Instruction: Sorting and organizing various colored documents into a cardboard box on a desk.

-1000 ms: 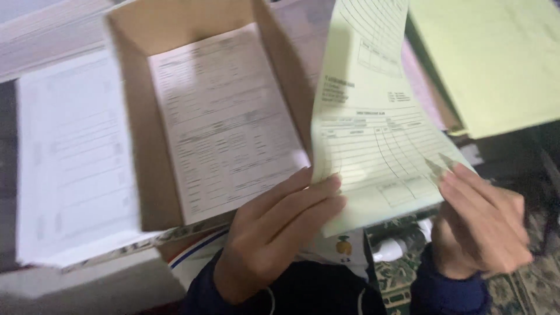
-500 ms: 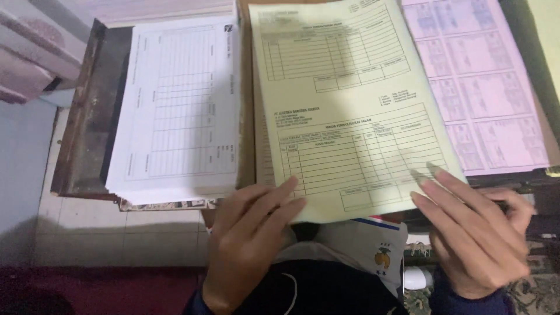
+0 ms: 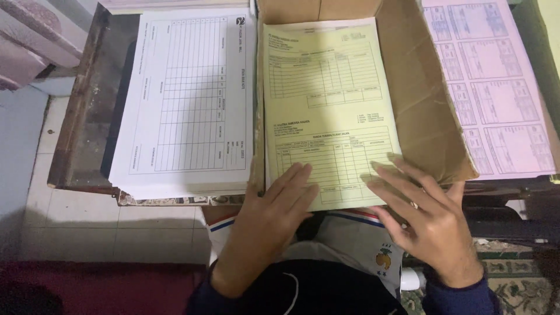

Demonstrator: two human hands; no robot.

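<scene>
Snugly, the cardboard box (image 3: 431, 116) walls hem in the yellow form (image 3: 326, 111), leaving little free room beside its long edges. That form is a pale yellow printed sheet with ruled tables, lying flat inside the box. Both grips are spread flat, holding nothing: left hand (image 3: 265, 224) and right hand (image 3: 429, 219) press its near edge.

Cardboard box (image 3: 431, 116) and pink forms (image 3: 496, 87) cut off at top edge; yellow form's (image 3: 326, 111) lower edge hidden under hands; print too small to tell.
</scene>
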